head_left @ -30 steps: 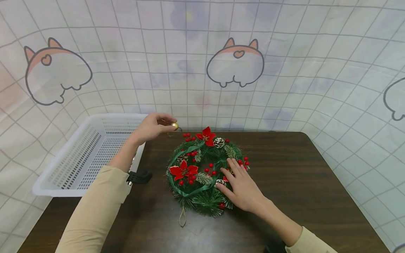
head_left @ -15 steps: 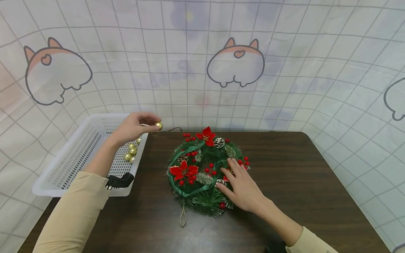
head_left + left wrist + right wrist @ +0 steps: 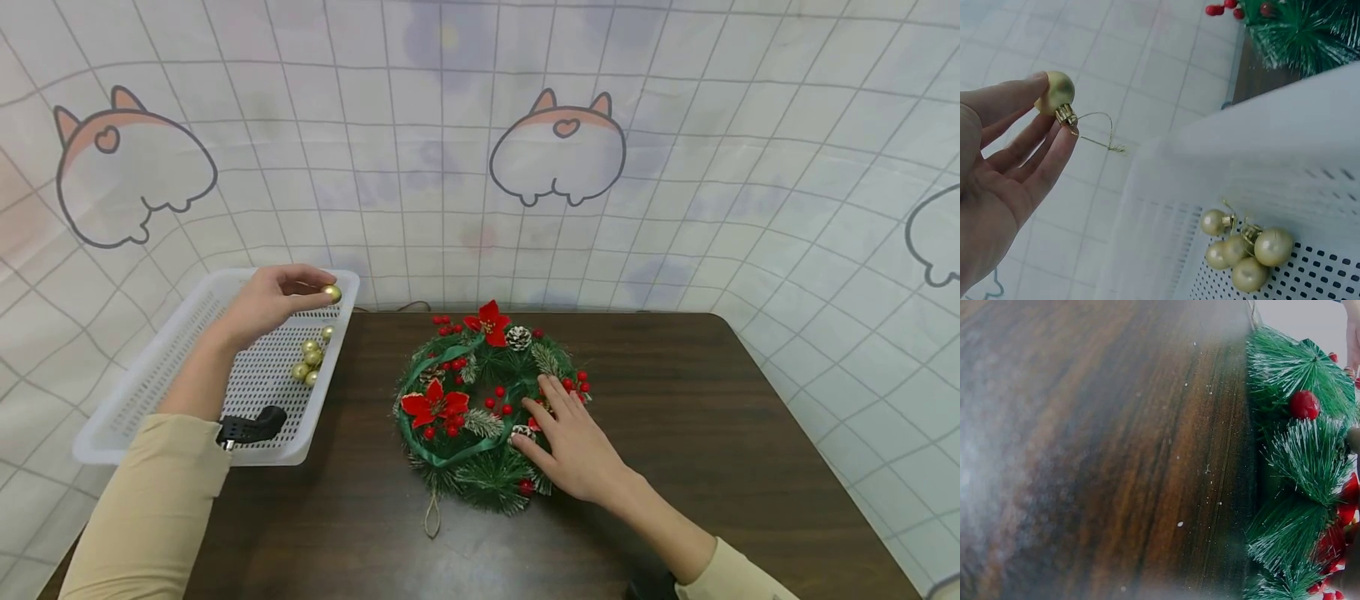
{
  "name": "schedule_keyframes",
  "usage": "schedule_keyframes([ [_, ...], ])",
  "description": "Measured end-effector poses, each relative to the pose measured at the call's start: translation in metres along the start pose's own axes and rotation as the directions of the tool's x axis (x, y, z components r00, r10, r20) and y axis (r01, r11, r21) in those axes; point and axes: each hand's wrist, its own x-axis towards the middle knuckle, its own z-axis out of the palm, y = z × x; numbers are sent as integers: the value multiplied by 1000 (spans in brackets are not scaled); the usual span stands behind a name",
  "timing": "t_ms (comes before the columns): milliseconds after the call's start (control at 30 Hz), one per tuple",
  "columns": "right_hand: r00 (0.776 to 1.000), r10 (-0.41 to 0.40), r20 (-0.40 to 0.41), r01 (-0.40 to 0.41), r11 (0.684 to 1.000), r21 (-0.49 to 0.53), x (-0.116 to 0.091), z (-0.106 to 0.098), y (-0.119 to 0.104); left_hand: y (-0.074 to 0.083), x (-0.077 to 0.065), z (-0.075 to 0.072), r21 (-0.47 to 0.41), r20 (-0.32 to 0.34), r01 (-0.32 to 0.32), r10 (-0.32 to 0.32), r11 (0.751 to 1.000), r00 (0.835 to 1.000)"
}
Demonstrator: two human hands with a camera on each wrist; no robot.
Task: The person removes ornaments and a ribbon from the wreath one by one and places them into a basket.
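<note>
My left hand (image 3: 273,300) pinches a small gold Christmas bauble (image 3: 1057,91) between thumb and fingers, above the far right part of a white plastic basket (image 3: 322,429). From the bauble's cap a thin gold loop of thread (image 3: 1110,128) sticks out. Several more gold baubles (image 3: 311,358) lie in the basket against its right side. My right hand (image 3: 577,442) rests with spread fingers on the right side of a green Christmas wreath (image 3: 487,483). Red poinsettias (image 3: 435,406), red berries, frosted pine cones (image 3: 518,337) and a green ribbon (image 3: 442,460) decorate the wreath.
The basket stands at the left of a dark wooden table (image 3: 675,367), with the wreath near the middle. A twine loop (image 3: 432,517) hangs off the wreath's near edge. A tiled-pattern cloth (image 3: 375,167) with cartoon animals rises behind the table.
My left hand has moved left with the gold bauble, from beside the wreath's far edge to over the basket, uncovering the baubles inside. My right hand has stayed on the wreath.
</note>
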Motion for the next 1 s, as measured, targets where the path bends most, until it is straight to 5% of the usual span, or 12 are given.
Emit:
schedule_keyframes([
  [400,1000,2,-7,-2,1000,-1,-2,1,1,-35,7,-2,-59,52,127,-124,990,991],
  [1000,1000,0,-5,0,1000,5,-2,0,-1,-68,16,6,-184,133,218,-195,959,972],
])
